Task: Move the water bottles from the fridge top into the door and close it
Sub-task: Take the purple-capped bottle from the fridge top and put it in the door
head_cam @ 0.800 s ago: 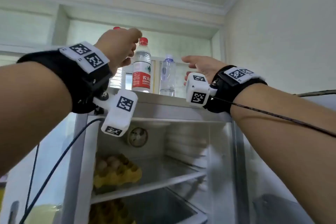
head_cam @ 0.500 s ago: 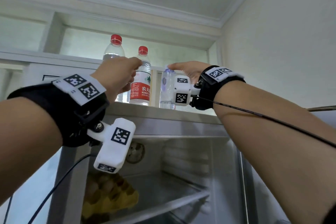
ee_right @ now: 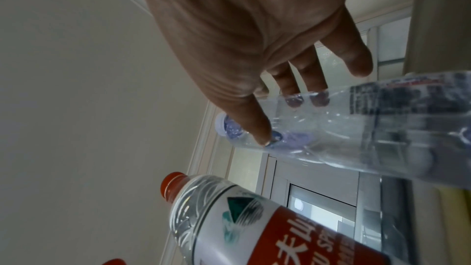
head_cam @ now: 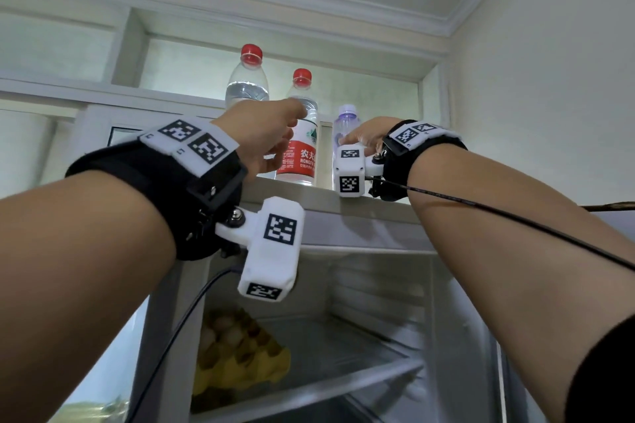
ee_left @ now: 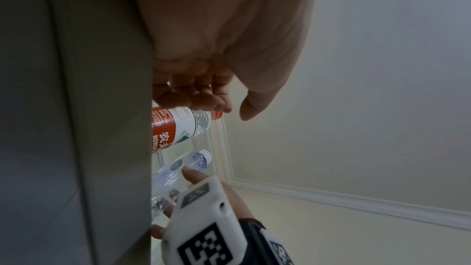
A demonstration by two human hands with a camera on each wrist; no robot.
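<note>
Your right hand (head_cam: 364, 134) curls round the purple-capped bottle (head_cam: 344, 134). Your left hand (head_cam: 261, 137), fingers loosely curled, reaches beside the red-labelled "NONGFU" bottle (head_cam: 302, 148).

Red-capped bottle (head_cam: 301, 134) with red-white label, lilac-capped clear bottle (head_cam: 345, 134), yellow egg tray (head_cam: 240, 364)

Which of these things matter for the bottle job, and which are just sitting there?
Job:
- tall bottle, red cap
- labelled bottle, red cap
- purple-cap bottle, gripped by right hand
- left hand, reaching in
- fridge top

Just there:
- yellow egg tray
- shelf
</note>
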